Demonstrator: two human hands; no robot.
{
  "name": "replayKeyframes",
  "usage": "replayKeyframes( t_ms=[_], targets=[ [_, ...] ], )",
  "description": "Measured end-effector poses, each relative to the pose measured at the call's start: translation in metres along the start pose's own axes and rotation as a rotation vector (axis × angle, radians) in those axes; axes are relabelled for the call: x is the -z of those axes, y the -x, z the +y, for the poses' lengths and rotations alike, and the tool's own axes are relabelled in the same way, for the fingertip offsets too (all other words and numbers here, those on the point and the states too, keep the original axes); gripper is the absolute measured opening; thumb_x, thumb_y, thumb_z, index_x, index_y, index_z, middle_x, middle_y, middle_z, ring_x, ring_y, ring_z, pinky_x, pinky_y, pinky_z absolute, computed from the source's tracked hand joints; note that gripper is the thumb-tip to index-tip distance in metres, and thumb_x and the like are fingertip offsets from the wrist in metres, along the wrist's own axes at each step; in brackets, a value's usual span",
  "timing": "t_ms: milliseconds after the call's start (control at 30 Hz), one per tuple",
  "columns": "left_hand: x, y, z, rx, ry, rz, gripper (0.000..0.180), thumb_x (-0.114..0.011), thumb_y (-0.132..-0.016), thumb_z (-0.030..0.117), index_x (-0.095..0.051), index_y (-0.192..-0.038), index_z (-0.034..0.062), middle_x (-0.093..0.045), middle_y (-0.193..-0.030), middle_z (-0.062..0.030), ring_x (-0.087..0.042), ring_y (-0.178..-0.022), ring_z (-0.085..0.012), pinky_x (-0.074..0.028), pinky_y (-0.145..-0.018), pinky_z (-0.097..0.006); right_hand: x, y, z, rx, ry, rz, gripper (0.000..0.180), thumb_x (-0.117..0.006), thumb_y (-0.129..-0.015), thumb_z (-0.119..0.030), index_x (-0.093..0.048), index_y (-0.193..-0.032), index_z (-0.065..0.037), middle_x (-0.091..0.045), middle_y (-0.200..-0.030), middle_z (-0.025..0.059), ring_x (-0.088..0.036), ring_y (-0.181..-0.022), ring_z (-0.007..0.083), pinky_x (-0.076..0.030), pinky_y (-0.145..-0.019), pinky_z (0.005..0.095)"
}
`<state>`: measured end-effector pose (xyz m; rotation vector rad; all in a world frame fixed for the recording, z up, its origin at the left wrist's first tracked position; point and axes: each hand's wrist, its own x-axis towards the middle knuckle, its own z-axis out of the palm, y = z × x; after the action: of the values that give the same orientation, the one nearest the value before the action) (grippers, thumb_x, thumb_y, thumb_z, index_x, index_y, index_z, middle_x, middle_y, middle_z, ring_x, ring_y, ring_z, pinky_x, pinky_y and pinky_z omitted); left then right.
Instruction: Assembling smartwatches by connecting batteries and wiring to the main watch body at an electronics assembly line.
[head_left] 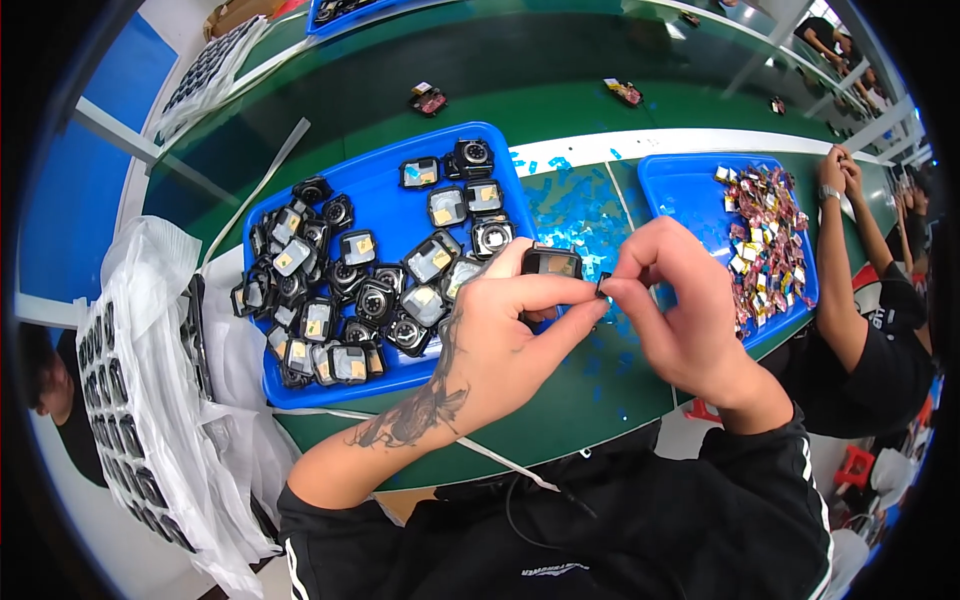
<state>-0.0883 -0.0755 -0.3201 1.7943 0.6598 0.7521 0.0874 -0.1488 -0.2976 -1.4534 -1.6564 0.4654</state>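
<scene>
Watch case: likely light, stiff; hold by rim
Left hand: fingers curled around case
Right hand: fingertips pinch black piece

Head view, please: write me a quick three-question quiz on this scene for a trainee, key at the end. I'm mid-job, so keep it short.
1. Which holds the black watch cases, the left tray or the right tray?
2. True or false: blue scraps lie on the table between the two trays.
3. Fill in the blank: the left hand and the right hand meet at a small ____ piece.

Key: 1. The left tray. 2. True. 3. Black.
</scene>
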Motion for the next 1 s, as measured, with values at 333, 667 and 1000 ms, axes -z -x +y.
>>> replayKeyframes(
  t_ms=[333, 667, 1000],
  targets=[
    [-0.002, -0.003, -0.007, 0.325, 0.452, -0.097, 0.015, -0.067, -0.088, 0.000, -0.069, -0.101, -0.0077, -0.068, -0.093, -0.0105, -0.064, -0.082, -0.0099, -0.053, -0.072, -0.023, 0.008, 0.013, 0.026, 0.034, 0.383, -0.006, 0.026, -0.064, -0.081, 0.007, -0.064, -0.106, 0.000, -0.063, -0.090, 0.0123, -0.064, -0.077, 0.0261, -0.050, -0.070, 0.0315],
    [-0.003, 0.000, -0.008, 0.283, 0.536, -0.144, 0.034, -0.056, -0.097, 0.007, -0.057, -0.129, -0.0019, -0.064, -0.110, -0.0085, -0.060, -0.087, -0.0084, -0.050, -0.077, -0.024, -0.010, 0.024, 0.029, -0.128, -0.765, 0.184, 0.011, -0.065, -0.085, 0.005, -0.061, -0.096, 0.002, -0.064, -0.096, 0.0105, -0.062, -0.087, 0.0163, -0.050, -0.076, 0.0258],
    [-0.008, 0.004, -0.006, 0.093, 0.357, 0.047, 0.052, -0.045, -0.094, -0.006, -0.038, -0.146, 0.0027, -0.061, -0.103, -0.0109, -0.060, -0.085, -0.0114, -0.051, -0.085, -0.028, -0.021, -0.002, -0.002, -0.063, 0.039, 0.140, 0.017, -0.075, -0.076, 0.002, -0.069, -0.092, -0.002, -0.067, -0.082, 0.0071, -0.057, -0.055, 0.0112, -0.043, -0.049, 0.0272]
  ],
)
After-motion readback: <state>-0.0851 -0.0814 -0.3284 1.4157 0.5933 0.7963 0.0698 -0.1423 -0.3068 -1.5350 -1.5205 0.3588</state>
